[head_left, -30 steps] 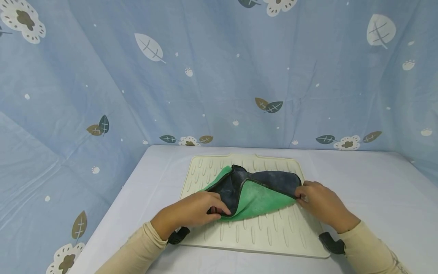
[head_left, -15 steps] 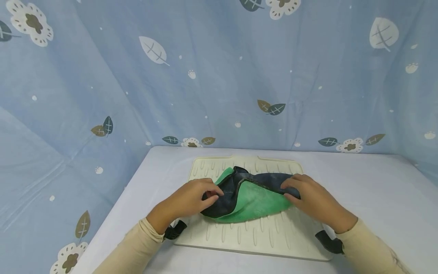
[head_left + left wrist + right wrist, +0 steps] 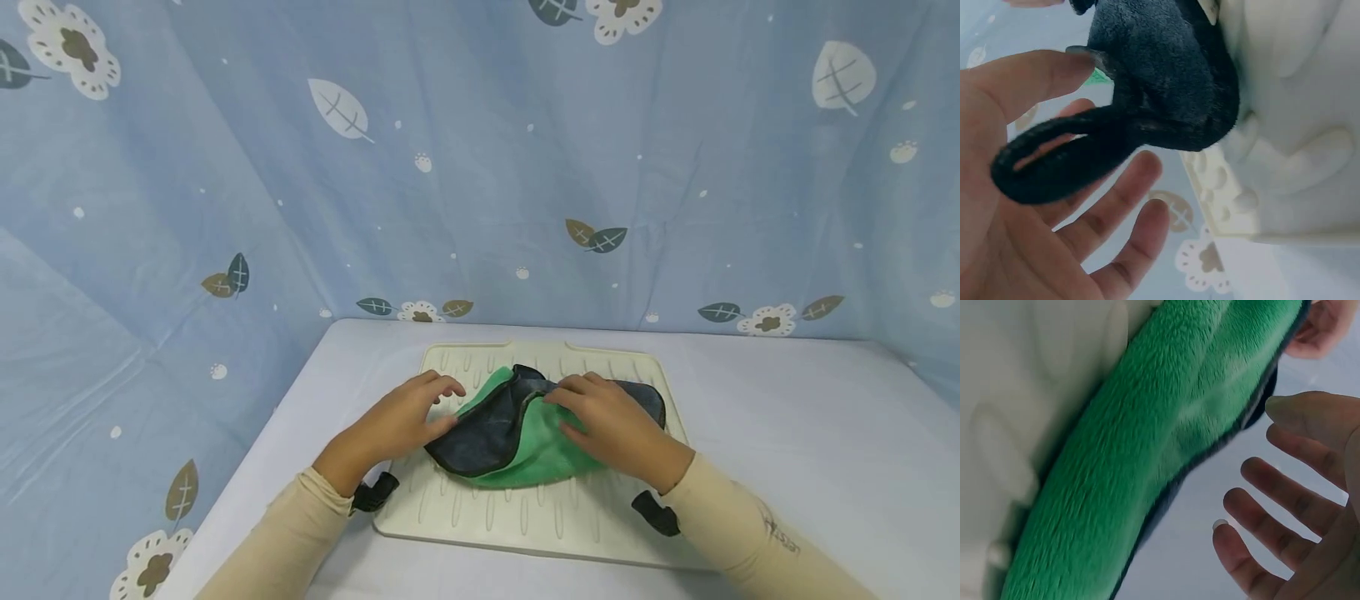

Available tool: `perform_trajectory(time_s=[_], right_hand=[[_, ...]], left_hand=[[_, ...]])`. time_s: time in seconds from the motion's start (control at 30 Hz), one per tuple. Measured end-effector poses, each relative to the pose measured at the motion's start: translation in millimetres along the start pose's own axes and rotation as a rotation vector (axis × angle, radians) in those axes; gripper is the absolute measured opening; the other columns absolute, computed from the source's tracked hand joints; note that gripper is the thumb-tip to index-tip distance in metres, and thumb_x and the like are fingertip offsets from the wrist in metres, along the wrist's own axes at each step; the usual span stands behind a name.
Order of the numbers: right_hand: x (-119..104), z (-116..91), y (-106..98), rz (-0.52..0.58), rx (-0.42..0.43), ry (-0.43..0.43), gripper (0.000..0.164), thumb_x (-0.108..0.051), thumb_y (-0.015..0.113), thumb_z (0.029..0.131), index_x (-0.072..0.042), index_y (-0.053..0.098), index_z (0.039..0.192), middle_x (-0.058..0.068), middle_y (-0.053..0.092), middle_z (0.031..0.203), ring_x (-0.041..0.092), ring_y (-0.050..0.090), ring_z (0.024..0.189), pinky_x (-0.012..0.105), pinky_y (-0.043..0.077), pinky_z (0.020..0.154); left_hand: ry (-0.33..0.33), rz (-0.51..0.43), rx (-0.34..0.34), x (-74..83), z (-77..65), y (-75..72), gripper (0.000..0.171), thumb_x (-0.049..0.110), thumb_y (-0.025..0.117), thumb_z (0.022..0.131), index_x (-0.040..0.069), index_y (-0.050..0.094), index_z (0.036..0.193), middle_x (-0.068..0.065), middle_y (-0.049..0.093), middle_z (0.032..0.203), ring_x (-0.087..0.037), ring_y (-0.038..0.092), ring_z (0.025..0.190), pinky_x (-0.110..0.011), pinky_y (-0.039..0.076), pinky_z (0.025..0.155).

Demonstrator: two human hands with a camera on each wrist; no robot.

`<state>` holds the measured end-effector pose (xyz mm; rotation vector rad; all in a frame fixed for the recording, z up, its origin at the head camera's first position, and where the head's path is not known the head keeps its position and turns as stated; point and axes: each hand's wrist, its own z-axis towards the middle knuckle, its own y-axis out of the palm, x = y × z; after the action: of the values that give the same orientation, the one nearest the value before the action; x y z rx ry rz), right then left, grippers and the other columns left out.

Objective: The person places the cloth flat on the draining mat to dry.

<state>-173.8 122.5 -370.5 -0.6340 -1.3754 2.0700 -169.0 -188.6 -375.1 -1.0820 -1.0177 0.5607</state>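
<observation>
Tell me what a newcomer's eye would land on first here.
Probably the rumpled green and dark cloth on the cream mat. The left hand is beside its left end, the right hand near its middle. Behind hangs a blue curtain patterned with leaves and flowers.

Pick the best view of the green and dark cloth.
Head: it shows most of the cloth on the cream mat, though the right hand covers part. Left wrist shows mainly a dark part and loop; right wrist, a fuzzy green stretch.
</observation>
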Motion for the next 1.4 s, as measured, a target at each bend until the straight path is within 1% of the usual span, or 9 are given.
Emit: perform_trajectory(time_s=[0.13,0.27,0.43,0.6,0.77,0.93,1.07,1.2,1.4], right_hand=[[-4.4,6.2,4.8,0.004,-0.032,-0.011,0.05,-0.015,0.084,0.081,-0.015,0.067,0.128,0.01,0.064,0.13,0.028,0.062,0.114,0.047,0.054,0.093],[-9.2,11.4,8.1,0.006,-0.068,-0.02,0.059,-0.017,0.081,0.084,-0.017,0.06,0.139,0.012,0.058,0.141,0.032,0.06,0.122,0.052,0.053,0.093],[-14.8,15.0,11.3,0.015,-0.113,-0.024,0.056,-0.018,0.078,0.088,-0.018,0.058,0.141,0.009,0.058,0.141,0.032,0.058,0.124,0.054,0.051,0.095],[-17.8,14.0,13.5,-0.015,-0.092,-0.039,0.046,-0.018,0.079,0.086,-0.018,0.066,0.13,0.003,0.066,0.121,0.025,0.061,0.107,0.051,0.05,0.091],[-17.6,10.1,15.9,-0.026,-0.05,-0.045,0.025,-0.016,0.081,0.084,-0.019,0.077,0.108,-0.003,0.06,0.095,0.013,0.049,0.084,0.044,0.048,0.083],[-17.3,5.5,15.6,-0.015,-0.042,-0.046,0.013,-0.013,0.082,0.082,-0.019,0.076,0.092,-0.001,0.064,0.1,0.015,0.055,0.091,0.041,0.048,0.078],[-18.0,4.1,15.7,-0.017,-0.054,-0.047,0.016,-0.012,0.082,0.083,-0.019,0.069,0.088,-0.001,0.069,0.102,0.018,0.063,0.101,0.045,0.051,0.085],[-19.4,3.3,14.8,-0.023,-0.084,-0.047,0.022,-0.012,0.082,0.082,-0.019,0.062,0.088,-0.006,0.069,0.087,0.015,0.066,0.088,0.047,0.051,0.091],[-17.9,-3.4,9.7,-0.023,-0.086,-0.058,0.018,-0.012,0.08,0.083,-0.017,0.073,0.1,-0.004,0.073,0.093,0.016,0.067,0.089,0.046,0.052,0.091]], left_hand=[[-0.041,0.002,-0.034,-0.7,1.3,2.1,0.041,0.022,0.073,0.092,0.017,0.059,0.13,-0.007,0.062,0.121,-0.023,0.064,0.108,-0.04,0.053,0.085],[-0.062,0.015,-0.06,0.6,2.7,4.3,0.043,0.022,0.077,0.089,0.018,0.06,0.128,-0.005,0.064,0.116,-0.02,0.065,0.096,-0.037,0.053,0.079],[-0.06,0.056,-0.055,2.4,4.7,7.8,0.039,0.021,0.078,0.088,0.018,0.062,0.124,-0.001,0.066,0.106,-0.015,0.063,0.085,-0.033,0.051,0.073],[-0.074,0.06,-0.057,4.5,5.8,10.0,0.032,0.021,0.076,0.09,0.019,0.064,0.119,0.002,0.066,0.099,-0.012,0.058,0.079,-0.033,0.048,0.07],[-0.087,0.076,-0.041,4.9,5.4,12.1,0.024,0.023,0.075,0.091,0.019,0.067,0.113,0.004,0.066,0.095,-0.012,0.059,0.08,-0.035,0.048,0.072],[-0.106,0.092,-0.021,4.6,5.2,14.1,0.017,0.025,0.072,0.093,0.02,0.069,0.109,0.005,0.067,0.094,-0.013,0.061,0.082,-0.035,0.049,0.073],[-0.106,0.094,-0.004,5.2,5.3,14.0,0.014,0.024,0.071,0.094,0.019,0.07,0.107,0.003,0.069,0.094,-0.014,0.062,0.083,-0.036,0.05,0.073],[-0.096,0.096,0.01,5.5,5.2,14.0,0.013,0.023,0.072,0.093,0.018,0.07,0.106,0.003,0.069,0.093,-0.013,0.062,0.082,-0.036,0.05,0.072],[-0.09,0.109,0.036,5.5,5.4,15.2,0.012,0.026,0.071,0.094,0.02,0.071,0.104,0.005,0.069,0.091,-0.011,0.061,0.078,-0.033,0.049,0.069]])
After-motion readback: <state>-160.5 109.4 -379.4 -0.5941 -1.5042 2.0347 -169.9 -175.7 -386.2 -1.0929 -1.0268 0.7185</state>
